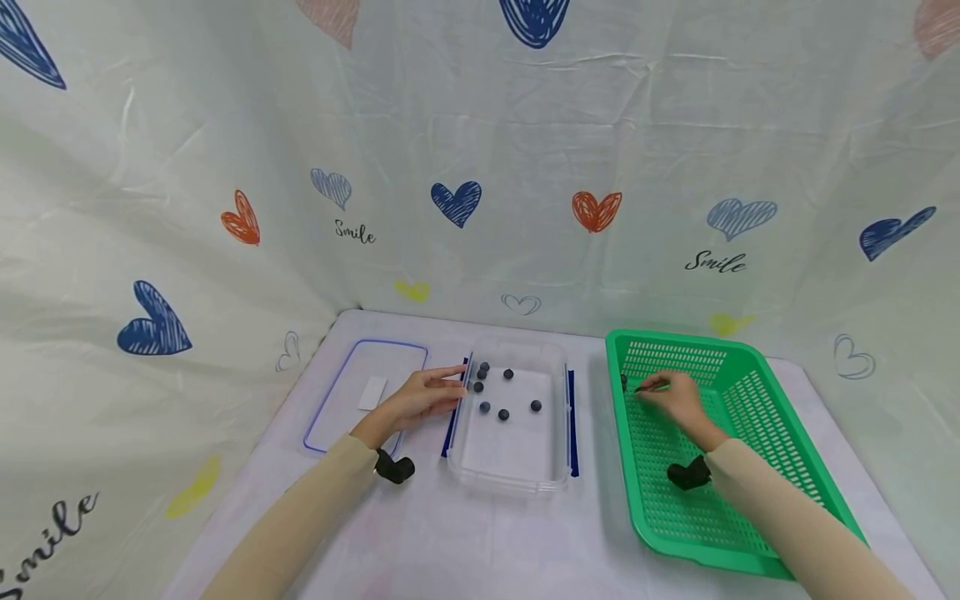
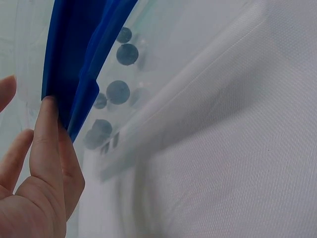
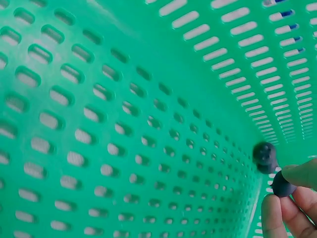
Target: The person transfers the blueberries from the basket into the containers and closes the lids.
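Note:
My right hand [image 1: 674, 402] is inside the green basket [image 1: 759, 367], near its left wall. In the right wrist view its thumb and fingers pinch a blueberry [image 3: 283, 185]. Just beyond lie a couple more blueberries [image 3: 265, 154] in the basket's corner. My left hand [image 1: 417, 397] touches the left side of the clear plastic container [image 1: 513, 467], its fingers fairly straight. Seen from the left wrist, the fingertips rest against the blue side latch [image 2: 74, 54]. Several blueberries [image 1: 503, 415] sit spread over the container's floor, mostly toward its far left.
Left of the container a clear lid with a blue rim [image 1: 327, 403] lies flat on the white-covered table [image 1: 480, 542]. On it is a small white rectangle [image 1: 372, 392]. A second blue latch [image 1: 573, 425] sticks out on the container's right. A curtain printed with hearts [image 1: 525, 125] hangs behind.

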Action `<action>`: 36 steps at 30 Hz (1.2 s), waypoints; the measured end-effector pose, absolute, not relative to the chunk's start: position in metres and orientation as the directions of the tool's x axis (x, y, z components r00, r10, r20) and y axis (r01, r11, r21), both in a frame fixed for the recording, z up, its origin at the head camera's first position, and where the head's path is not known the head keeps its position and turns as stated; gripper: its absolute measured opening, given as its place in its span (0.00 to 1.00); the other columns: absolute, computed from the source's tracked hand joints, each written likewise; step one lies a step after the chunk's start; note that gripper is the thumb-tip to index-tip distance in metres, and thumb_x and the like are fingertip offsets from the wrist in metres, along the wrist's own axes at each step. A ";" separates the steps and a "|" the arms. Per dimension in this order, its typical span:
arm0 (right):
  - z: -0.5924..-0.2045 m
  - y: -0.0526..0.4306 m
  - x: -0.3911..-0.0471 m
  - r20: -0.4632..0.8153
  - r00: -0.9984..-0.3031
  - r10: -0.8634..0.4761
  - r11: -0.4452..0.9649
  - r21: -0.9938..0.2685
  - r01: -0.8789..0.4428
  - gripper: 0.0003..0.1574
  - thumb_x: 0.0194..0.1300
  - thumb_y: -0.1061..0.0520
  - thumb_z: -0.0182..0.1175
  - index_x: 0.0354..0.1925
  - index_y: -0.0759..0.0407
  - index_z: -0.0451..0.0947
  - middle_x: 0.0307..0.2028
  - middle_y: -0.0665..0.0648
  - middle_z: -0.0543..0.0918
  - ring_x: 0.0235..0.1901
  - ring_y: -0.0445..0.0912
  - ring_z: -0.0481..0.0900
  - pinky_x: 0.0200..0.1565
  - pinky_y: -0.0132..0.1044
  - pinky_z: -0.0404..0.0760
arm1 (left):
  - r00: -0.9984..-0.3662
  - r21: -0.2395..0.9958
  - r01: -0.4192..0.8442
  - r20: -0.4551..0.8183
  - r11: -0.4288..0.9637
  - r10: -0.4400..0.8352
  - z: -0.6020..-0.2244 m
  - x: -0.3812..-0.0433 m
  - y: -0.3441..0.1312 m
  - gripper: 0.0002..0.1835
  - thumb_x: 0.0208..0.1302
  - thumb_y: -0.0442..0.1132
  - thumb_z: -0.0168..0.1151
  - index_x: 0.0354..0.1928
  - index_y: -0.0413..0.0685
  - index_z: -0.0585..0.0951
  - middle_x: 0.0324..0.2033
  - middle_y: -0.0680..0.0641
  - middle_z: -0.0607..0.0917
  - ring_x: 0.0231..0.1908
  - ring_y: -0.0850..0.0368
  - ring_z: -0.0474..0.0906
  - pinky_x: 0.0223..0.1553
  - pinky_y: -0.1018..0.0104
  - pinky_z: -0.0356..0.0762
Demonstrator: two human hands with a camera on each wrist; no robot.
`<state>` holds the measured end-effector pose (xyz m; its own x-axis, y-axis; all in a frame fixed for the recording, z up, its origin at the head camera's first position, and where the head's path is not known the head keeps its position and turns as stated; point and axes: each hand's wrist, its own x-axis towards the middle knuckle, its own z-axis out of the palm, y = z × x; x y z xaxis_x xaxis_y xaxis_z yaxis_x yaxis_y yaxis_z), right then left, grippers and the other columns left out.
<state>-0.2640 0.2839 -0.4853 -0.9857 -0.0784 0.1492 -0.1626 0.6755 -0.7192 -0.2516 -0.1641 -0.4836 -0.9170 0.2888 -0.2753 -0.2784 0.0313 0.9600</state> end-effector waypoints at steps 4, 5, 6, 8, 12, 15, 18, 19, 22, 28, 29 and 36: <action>-0.481 0.288 -0.264 0.132 -0.989 -0.069 0.678 -0.721 -0.144 0.08 0.61 0.67 0.68 0.37 0.73 0.83 0.35 0.67 0.84 0.33 0.54 0.82 0.30 0.41 0.83 | -0.918 0.959 -0.283 -0.279 0.028 0.282 -0.483 -0.251 -0.164 0.32 0.66 0.32 0.66 0.71 0.45 0.70 0.55 0.37 0.79 0.57 0.42 0.78 0.52 0.62 0.82; -0.480 0.289 -0.263 0.126 -0.990 -0.070 0.679 -0.721 -0.140 0.08 0.61 0.66 0.68 0.38 0.73 0.83 0.36 0.67 0.84 0.33 0.54 0.82 0.31 0.41 0.83 | -0.918 0.958 -0.284 -0.281 0.027 0.280 -0.483 -0.251 -0.163 0.32 0.66 0.31 0.66 0.71 0.44 0.70 0.55 0.38 0.79 0.57 0.42 0.78 0.52 0.62 0.82; -0.478 0.290 -0.263 0.120 -0.990 -0.069 0.682 -0.719 -0.135 0.09 0.62 0.65 0.68 0.38 0.73 0.83 0.36 0.67 0.84 0.33 0.54 0.82 0.31 0.42 0.83 | -0.918 0.958 -0.285 -0.282 0.028 0.279 -0.482 -0.251 -0.163 0.31 0.66 0.31 0.66 0.71 0.44 0.71 0.55 0.38 0.79 0.57 0.42 0.78 0.52 0.62 0.82; -0.475 0.291 -0.262 0.105 -0.993 -0.060 0.684 -0.720 -0.118 0.10 0.62 0.64 0.68 0.39 0.72 0.83 0.38 0.67 0.83 0.34 0.54 0.82 0.32 0.43 0.83 | -0.918 0.957 -0.288 -0.283 0.027 0.277 -0.482 -0.251 -0.163 0.31 0.66 0.31 0.66 0.71 0.44 0.71 0.55 0.38 0.79 0.57 0.42 0.78 0.52 0.61 0.82; -0.470 0.294 -0.261 0.096 -0.994 -0.053 0.693 -0.714 -0.106 0.11 0.63 0.63 0.68 0.40 0.72 0.83 0.39 0.67 0.83 0.37 0.58 0.82 0.34 0.46 0.84 | -0.917 0.958 -0.285 -0.281 0.029 0.285 -0.483 -0.251 -0.164 0.32 0.66 0.31 0.66 0.71 0.45 0.70 0.56 0.37 0.79 0.57 0.42 0.78 0.53 0.61 0.81; -0.466 0.297 -0.260 0.102 -0.993 -0.053 0.701 -0.705 -0.110 0.11 0.64 0.62 0.68 0.41 0.71 0.83 0.39 0.67 0.84 0.39 0.60 0.82 0.34 0.47 0.85 | -0.915 0.959 -0.283 -0.277 0.021 0.294 -0.483 -0.251 -0.165 0.32 0.66 0.32 0.66 0.71 0.45 0.70 0.56 0.37 0.78 0.57 0.43 0.78 0.53 0.61 0.81; -0.461 0.298 -0.259 0.104 -0.992 -0.065 0.702 -0.702 -0.119 0.12 0.64 0.62 0.67 0.41 0.71 0.83 0.39 0.67 0.84 0.41 0.62 0.81 0.36 0.49 0.85 | -0.914 0.959 -0.283 -0.274 0.013 0.300 -0.484 -0.252 -0.165 0.32 0.66 0.31 0.66 0.71 0.45 0.70 0.55 0.37 0.79 0.55 0.46 0.80 0.53 0.62 0.81; -0.459 0.299 -0.259 0.103 -0.992 -0.066 0.703 -0.701 -0.120 0.12 0.64 0.61 0.67 0.42 0.71 0.83 0.39 0.67 0.84 0.41 0.62 0.81 0.37 0.50 0.85 | -0.913 0.959 -0.283 -0.273 0.010 0.302 -0.484 -0.252 -0.165 0.31 0.66 0.31 0.66 0.71 0.45 0.70 0.55 0.38 0.79 0.54 0.47 0.80 0.53 0.62 0.81; -0.454 0.300 -0.258 0.091 -0.994 -0.065 0.703 -0.702 -0.110 0.13 0.65 0.60 0.67 0.43 0.70 0.83 0.41 0.66 0.84 0.43 0.62 0.81 0.38 0.50 0.85 | -0.914 0.959 -0.283 -0.272 0.007 0.302 -0.484 -0.253 -0.165 0.31 0.66 0.30 0.65 0.71 0.45 0.70 0.53 0.40 0.80 0.53 0.49 0.80 0.53 0.62 0.82; -0.444 0.299 -0.257 0.083 -0.995 -0.055 0.698 -0.709 -0.098 0.14 0.66 0.58 0.67 0.44 0.69 0.82 0.42 0.66 0.84 0.45 0.63 0.80 0.41 0.52 0.84 | -0.914 0.960 -0.281 -0.269 0.005 0.303 -0.483 -0.254 -0.165 0.31 0.67 0.30 0.65 0.71 0.45 0.70 0.48 0.44 0.82 0.56 0.43 0.78 0.53 0.62 0.82; -0.442 0.299 -0.257 0.081 -0.995 -0.055 0.695 -0.713 -0.097 0.14 0.66 0.58 0.67 0.44 0.69 0.82 0.43 0.67 0.83 0.46 0.63 0.80 0.41 0.52 0.84 | -0.914 0.960 -0.280 -0.268 0.004 0.305 -0.484 -0.254 -0.165 0.31 0.67 0.30 0.65 0.71 0.44 0.70 0.48 0.43 0.82 0.57 0.42 0.78 0.53 0.61 0.82; -0.431 0.297 -0.256 0.065 -0.996 -0.065 0.686 -0.722 -0.092 0.15 0.66 0.57 0.67 0.45 0.68 0.82 0.45 0.67 0.83 0.48 0.63 0.79 0.43 0.53 0.83 | -0.911 0.959 -0.284 -0.275 0.018 0.307 -0.483 -0.252 -0.165 0.31 0.66 0.31 0.66 0.71 0.45 0.71 0.52 0.41 0.81 0.58 0.41 0.77 0.53 0.61 0.81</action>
<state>-0.2565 0.2972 -0.4312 -0.9958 -0.0650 0.0650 -0.0920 0.6862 -0.7216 -0.2524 -0.1651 -0.4834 -0.9111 0.3069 -0.2752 -0.2836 0.0179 0.9588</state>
